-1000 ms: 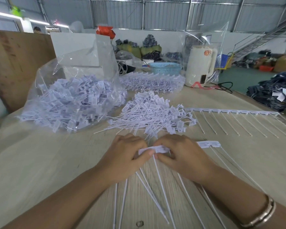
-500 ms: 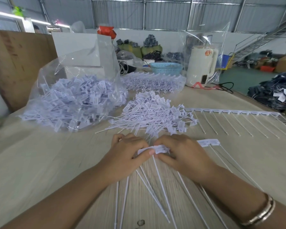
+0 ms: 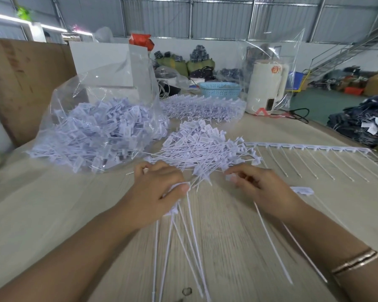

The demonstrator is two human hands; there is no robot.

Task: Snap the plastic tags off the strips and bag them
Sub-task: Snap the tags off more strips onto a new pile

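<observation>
**Hands apart, tags in each grip**

Centre frame: left hand clutches a bunch of tags, stems fanning toward the bottom edge. Right hand, just beside, pinches a strip piece. Loose tag pile directly above; bag upper left.

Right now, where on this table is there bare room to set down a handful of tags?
Bare wood lies left of the left hand, in front of the clear bag, and right of the right hand, below the full strip. Crowded: the loose pile beyond both hands, and the tails between the forearms.
</observation>
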